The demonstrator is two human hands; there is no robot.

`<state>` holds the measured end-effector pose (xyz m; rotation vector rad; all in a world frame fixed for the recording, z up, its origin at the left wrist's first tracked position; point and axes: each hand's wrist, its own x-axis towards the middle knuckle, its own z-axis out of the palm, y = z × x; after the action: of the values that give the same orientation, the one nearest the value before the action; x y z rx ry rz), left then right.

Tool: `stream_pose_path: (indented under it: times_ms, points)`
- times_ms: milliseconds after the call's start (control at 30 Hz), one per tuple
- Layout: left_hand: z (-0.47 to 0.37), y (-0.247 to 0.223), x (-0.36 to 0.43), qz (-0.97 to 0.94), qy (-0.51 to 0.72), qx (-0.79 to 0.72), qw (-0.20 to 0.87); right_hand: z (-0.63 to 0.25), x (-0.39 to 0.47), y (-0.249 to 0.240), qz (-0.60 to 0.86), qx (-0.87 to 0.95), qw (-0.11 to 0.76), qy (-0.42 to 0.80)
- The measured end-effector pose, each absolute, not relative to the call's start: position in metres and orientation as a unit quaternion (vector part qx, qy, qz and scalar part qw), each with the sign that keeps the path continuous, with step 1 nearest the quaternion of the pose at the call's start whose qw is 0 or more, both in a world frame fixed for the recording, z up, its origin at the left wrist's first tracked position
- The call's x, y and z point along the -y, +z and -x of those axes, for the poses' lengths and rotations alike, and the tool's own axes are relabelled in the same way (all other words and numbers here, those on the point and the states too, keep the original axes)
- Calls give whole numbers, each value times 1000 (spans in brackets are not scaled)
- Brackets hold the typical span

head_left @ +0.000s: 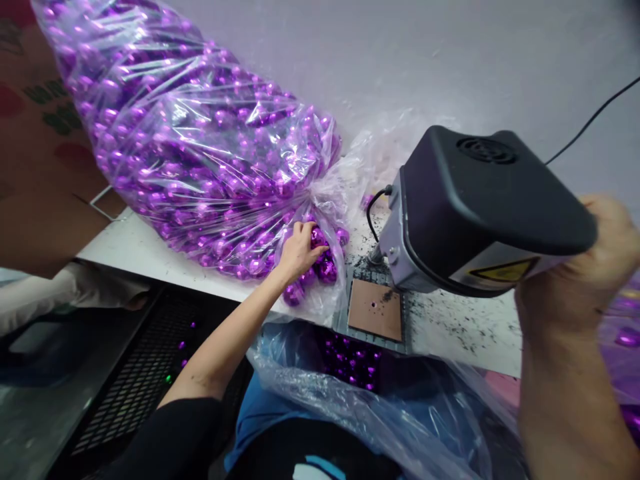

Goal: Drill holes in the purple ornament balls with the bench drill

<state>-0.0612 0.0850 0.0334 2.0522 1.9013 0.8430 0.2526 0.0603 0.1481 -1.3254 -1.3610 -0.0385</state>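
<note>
My left hand (299, 252) reaches into the gathered mouth of a clear plastic bag (200, 133) full of shiny purple balls. Its thumb and fingers are closed on a purple ball (319, 237), and more balls lie loose just below it. My right hand (607, 247) is curled at the far side of a black machine head (500, 200) with a vent and a yellow warning label. The housing hides its fingertips and whatever they grip. Under the machine lies a brown square plate (375, 308) with a small hole, set on a dark grooved base (406, 320).
Dark crumbs litter the white table (465, 327) around the machine. An open clear bag (350, 393) with purple balls hangs over my lap. A cardboard box (45, 200) stands at left, above a black mesh crate (130, 387). A cable (590, 123) runs off right.
</note>
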Motion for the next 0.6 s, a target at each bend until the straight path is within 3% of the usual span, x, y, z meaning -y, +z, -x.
stream_pose_path:
  times_ms: [200, 367, 600]
  points:
    - [58, 47, -19, -600, 491, -512, 372, -247, -62, 150, 518, 585, 623, -30]
    - [39, 46, 11, -474, 472, -416, 616, -245, -61, 152, 515, 590, 622, -17]
    - [23, 33, 15, -373, 462, -276, 756, -240, -59, 154, 499, 575, 648, 23]
